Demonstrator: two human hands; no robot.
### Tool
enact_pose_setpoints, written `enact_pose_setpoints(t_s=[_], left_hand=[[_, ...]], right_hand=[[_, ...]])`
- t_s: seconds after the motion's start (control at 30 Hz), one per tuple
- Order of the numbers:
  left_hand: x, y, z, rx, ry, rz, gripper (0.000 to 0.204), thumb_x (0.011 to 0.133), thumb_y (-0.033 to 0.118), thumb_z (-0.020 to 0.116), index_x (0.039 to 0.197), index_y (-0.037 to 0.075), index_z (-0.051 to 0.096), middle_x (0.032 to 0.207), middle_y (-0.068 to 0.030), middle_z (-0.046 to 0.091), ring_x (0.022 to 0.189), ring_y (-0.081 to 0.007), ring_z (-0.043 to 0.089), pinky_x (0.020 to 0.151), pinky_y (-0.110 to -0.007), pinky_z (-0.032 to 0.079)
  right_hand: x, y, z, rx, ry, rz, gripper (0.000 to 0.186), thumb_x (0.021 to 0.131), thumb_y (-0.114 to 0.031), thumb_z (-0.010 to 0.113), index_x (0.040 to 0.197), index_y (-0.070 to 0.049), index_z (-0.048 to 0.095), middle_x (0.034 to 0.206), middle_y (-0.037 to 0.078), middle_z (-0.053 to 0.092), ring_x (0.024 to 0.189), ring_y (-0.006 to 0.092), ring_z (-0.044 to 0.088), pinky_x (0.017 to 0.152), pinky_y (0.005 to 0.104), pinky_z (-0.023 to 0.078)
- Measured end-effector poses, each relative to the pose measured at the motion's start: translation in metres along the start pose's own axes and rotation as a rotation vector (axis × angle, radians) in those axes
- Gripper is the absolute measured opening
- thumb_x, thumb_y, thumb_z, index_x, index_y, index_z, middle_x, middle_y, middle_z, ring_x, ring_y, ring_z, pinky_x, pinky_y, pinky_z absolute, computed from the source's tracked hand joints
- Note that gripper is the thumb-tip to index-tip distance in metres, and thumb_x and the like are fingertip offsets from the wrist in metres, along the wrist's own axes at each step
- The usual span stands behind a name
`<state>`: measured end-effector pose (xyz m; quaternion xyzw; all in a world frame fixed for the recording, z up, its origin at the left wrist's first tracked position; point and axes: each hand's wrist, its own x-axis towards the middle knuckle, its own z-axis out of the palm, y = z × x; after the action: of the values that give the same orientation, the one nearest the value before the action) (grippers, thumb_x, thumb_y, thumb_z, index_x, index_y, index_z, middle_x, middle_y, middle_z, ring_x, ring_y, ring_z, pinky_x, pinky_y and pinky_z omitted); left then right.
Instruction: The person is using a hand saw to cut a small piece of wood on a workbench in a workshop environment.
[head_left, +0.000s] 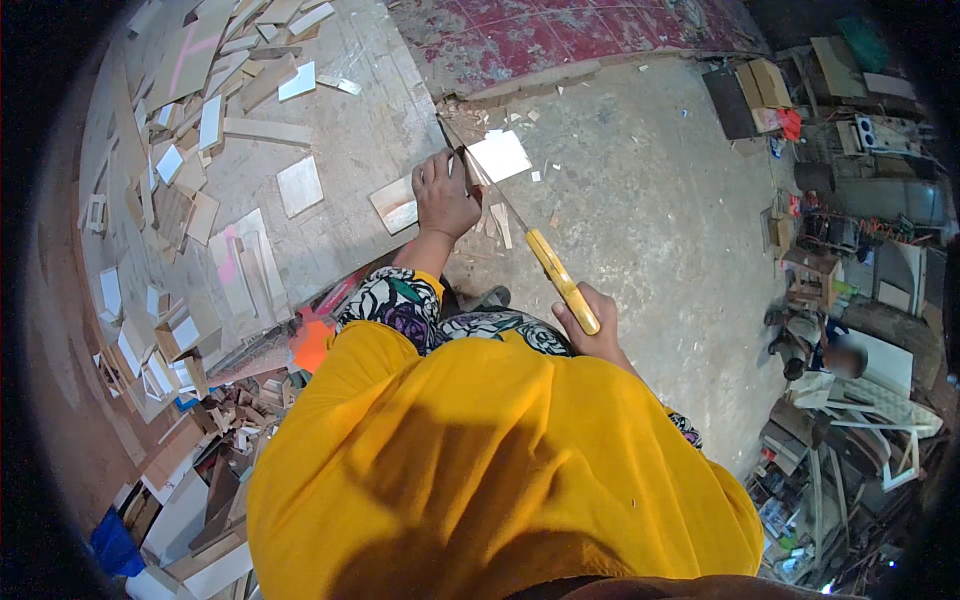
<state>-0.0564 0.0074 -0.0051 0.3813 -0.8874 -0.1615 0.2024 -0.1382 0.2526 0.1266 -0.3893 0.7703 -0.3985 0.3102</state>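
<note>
My right hand point(593, 322) is closed round the yellow handle point(560, 278) of a long-bladed hand tool. Its thin blade point(512, 208) slants away to the far left, past my left fingers; teeth cannot be made out. A short wooden board point(394, 206) lies at the right edge of the wooden work surface point(350, 110), with my left hand point(447, 195) bent over it, holding it. Beyond the blade, a bright white panel point(500, 156) lines up with this board and looks like its overhanging end, though my hand and the blade hide the join.
Many wood offcuts point(265, 132) lie scattered across the work surface, and more scrap point(205, 500) is heaped at near left. Small chips point(500, 225) lie on the concrete floor point(650, 220). At right, another person point(838, 355) is beside piled boards and a white frame point(905, 455).
</note>
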Motion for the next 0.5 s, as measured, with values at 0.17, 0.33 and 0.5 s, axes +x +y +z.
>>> enact_pose_setpoints(t_s=[0.17, 0.33, 0.5], left_hand=[[-0.001, 0.000, -0.001, 0.022, -0.009, -0.004, 0.056, 0.070, 0.029, 0.069, 0.116, 0.002, 0.056, 0.124, -0.0131, 0.048, 0.117, -0.0312, 0.042, 0.101, -0.046, 0.028], [-0.001, -0.002, 0.001, 0.023, -0.019, 0.008, 0.054, 0.070, 0.028, 0.070, 0.114, 0.001, 0.055, 0.124, -0.0135, 0.048, 0.118, -0.0302, 0.042, 0.102, -0.046, 0.027], [0.001, -0.001, 0.002, 0.032, -0.009, 0.018, 0.056, 0.069, 0.028, 0.071, 0.115, 0.001, 0.054, 0.122, -0.0130, 0.048, 0.118, -0.0288, 0.042, 0.103, -0.046, 0.026]], right_hand=[[-0.001, -0.002, 0.006, -0.077, 0.001, -0.049, 0.024, 0.081, -0.018, 0.068, 0.073, -0.002, 0.052, 0.058, 0.015, 0.050, 0.050, 0.0306, 0.052, 0.049, 0.0366, 0.039], [0.000, -0.007, 0.010, -0.086, -0.027, -0.004, 0.022, 0.082, -0.018, 0.068, 0.076, -0.002, 0.053, 0.061, 0.016, 0.053, 0.052, 0.0327, 0.054, 0.050, 0.0368, 0.041], [0.007, -0.001, 0.019, -0.031, 0.011, -0.048, 0.021, 0.080, -0.015, 0.067, 0.074, -0.001, 0.052, 0.058, 0.012, 0.045, 0.049, 0.0218, 0.043, 0.050, 0.0335, 0.037]])
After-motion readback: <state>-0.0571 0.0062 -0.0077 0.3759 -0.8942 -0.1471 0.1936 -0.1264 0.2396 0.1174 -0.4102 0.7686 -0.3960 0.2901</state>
